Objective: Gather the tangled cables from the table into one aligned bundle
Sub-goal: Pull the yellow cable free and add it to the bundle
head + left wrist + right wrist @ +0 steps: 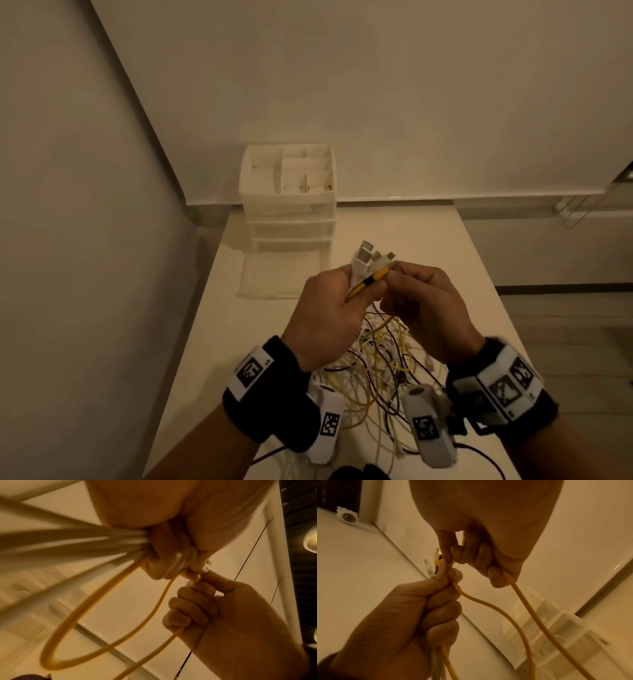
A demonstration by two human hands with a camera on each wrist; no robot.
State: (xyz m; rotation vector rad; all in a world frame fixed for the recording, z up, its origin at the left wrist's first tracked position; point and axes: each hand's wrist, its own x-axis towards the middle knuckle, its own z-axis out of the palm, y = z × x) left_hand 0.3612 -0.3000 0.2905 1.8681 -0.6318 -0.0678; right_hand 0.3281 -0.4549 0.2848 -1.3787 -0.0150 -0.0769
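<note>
My left hand [334,301] grips a bunch of cable ends [368,260], white plugs and one yellow plug with a black band, raised above the table. The white cables [68,539] fan out from its fist in the left wrist view. My right hand [416,294] pinches a yellow cable [488,605] right beside the left fingers [440,609]; that cable loops down and passes through its curled fingers [188,608]. A tangled heap of yellow, white and dark cables [376,370] lies on the table below both hands.
A white plastic drawer unit [287,198] with divided top compartments stands at the table's far edge, against the wall. The pale table [462,260] has a bare strip to the right. A wall closes in on the left.
</note>
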